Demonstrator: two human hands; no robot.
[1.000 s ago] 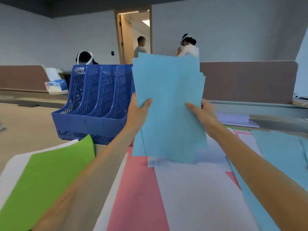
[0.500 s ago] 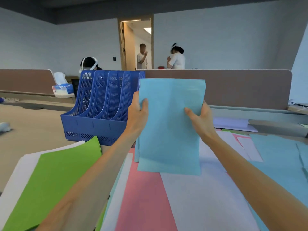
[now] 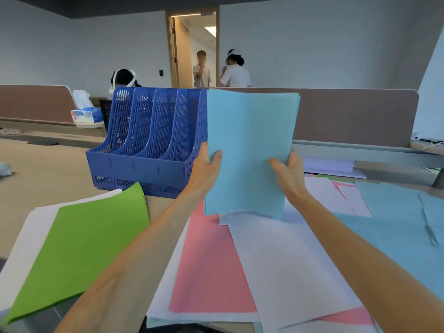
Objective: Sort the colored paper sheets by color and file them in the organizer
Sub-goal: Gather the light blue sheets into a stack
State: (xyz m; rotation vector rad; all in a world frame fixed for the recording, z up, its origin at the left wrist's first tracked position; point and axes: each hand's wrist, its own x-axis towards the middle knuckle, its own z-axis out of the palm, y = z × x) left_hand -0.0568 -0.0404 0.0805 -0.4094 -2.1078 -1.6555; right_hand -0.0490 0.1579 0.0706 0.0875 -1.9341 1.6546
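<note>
Head view: left hand [image 3: 206, 168] and right hand [image 3: 289, 173] fingers [image 3: 215, 156] clamp the light-blue paper sheet stack [image 3: 249, 145], ragged earlier, now squared beside the blue perforated plastic organizer [image 3: 149, 143], ready for filing.

On my feed the upright blue stack [image 3: 249, 150] covers the right end of the organizer [image 3: 144, 145], so I can't see its last slot. The fingers of the left hand [image 3: 206, 168] and right hand [image 3: 287, 170] are mostly behind that stack. The green sheet [image 3: 84, 248] runs off the near left edge, and the loose blue sheets [image 3: 396, 224] run off the right.
</note>
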